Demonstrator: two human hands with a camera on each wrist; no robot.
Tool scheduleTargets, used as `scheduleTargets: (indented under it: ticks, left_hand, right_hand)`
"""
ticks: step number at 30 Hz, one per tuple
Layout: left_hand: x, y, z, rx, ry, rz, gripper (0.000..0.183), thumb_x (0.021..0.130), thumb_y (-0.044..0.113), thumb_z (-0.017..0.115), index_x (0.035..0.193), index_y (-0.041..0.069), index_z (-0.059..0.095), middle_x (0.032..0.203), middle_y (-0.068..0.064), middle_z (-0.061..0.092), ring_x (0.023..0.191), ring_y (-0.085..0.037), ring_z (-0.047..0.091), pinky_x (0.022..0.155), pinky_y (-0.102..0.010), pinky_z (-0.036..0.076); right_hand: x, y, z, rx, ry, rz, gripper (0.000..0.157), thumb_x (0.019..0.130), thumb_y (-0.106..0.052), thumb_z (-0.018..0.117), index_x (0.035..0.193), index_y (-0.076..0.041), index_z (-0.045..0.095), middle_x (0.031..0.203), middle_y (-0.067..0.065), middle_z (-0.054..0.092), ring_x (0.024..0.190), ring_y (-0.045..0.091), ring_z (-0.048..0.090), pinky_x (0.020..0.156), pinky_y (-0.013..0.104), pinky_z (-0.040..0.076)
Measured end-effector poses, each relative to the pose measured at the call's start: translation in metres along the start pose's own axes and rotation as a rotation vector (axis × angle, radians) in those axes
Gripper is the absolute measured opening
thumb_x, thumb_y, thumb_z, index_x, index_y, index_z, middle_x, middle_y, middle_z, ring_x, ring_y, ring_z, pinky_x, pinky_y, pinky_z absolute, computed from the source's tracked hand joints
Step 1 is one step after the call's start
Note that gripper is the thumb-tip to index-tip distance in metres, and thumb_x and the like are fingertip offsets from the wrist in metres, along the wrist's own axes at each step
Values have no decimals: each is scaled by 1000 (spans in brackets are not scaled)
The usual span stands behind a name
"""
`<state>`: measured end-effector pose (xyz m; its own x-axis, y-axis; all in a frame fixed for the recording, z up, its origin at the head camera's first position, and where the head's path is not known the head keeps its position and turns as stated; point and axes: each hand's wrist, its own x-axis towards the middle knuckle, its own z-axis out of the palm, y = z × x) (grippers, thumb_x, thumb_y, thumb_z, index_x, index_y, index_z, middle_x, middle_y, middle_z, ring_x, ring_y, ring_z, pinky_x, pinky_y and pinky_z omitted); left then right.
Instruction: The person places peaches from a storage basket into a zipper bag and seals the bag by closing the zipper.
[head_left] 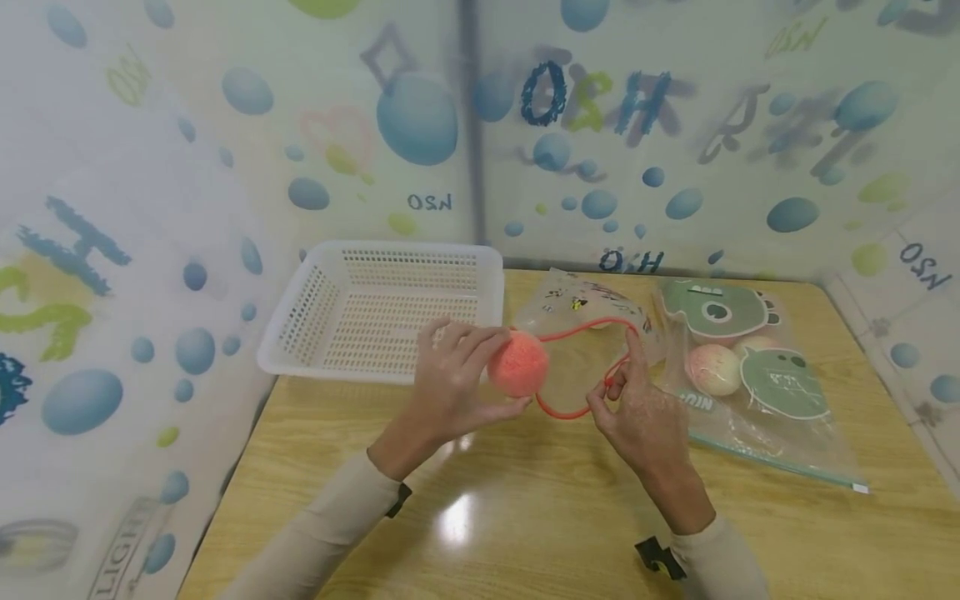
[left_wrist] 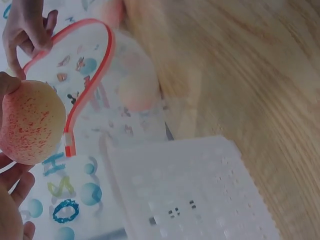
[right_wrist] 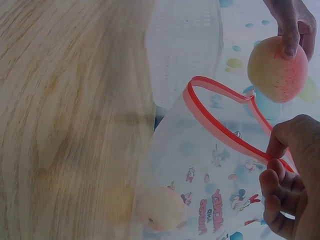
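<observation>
A peach [head_left: 519, 364], pink on one side and pale yellow on the other, is held in the left hand [head_left: 448, 379] between thumb and fingers. It is in front of the gaping mouth of a clear zip bag [head_left: 542, 310] printed with small cartoon figures. Thumb and fingers of the right hand [head_left: 647, 421] pinch the bag's red zip edge [right_wrist: 215, 129] at its right side, and the edge bows out in a loop. Through the film, another peach [right_wrist: 161, 209] shows low in the bag. In the left wrist view, the held peach [left_wrist: 34, 122] stands beside the red edge.
A white perforated plastic basket [head_left: 300, 367] stands at the back left of the wooden table [head_left: 525, 517]. To the right lies a second clear zip bag [head_left: 806, 454] with green animal prints and peaches [head_left: 712, 369] inside. Patterned sheets rise behind the table and along its sides.
</observation>
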<state>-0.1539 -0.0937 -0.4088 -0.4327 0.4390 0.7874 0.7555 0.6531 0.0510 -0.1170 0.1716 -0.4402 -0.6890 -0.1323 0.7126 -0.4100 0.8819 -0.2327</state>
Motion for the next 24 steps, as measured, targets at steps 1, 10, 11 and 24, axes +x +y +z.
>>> scheduleTargets:
  ticks: [1, 10, 11, 24]
  left_hand:
    - [0, 2, 2, -4, -8, 2, 74, 65, 59, 83, 116, 7, 71, 113, -3, 72, 100, -23, 60, 97, -55, 40]
    - [-7, 21, 23, 10, -80, 55, 74, 68, 59, 82, 122, 9, 71, 120, -1, 70, 102, -21, 61, 100, -55, 40]
    - [-8, 23, 25, 14, -90, 63, 73, 69, 59, 82, 122, 10, 71, 121, -1, 70, 102, -20, 61, 100, -56, 40]
    - [-3, 31, 50, 95, -263, 179, 67, 77, 58, 75, 128, 16, 69, 129, 2, 66, 107, -20, 56, 100, -54, 38]
  right_hand:
    - [0, 0, 0, 1, -1, 0, 71, 82, -14, 60, 145, 9, 40, 67, 1, 56, 39, 5, 25, 33, 26, 22]
    - [4, 1, -1, 8, -15, -3, 72, 80, -11, 63, 144, 11, 40, 67, 1, 56, 39, 6, 29, 34, 26, 24]
    - [3, 2, -1, 9, -21, -1, 72, 80, -11, 64, 144, 11, 39, 67, 1, 56, 39, 6, 30, 34, 26, 24]
    - [0, 3, -6, -23, -36, 9, 79, 76, -10, 71, 145, 10, 39, 66, 2, 57, 46, 0, 23, 36, 21, 21]
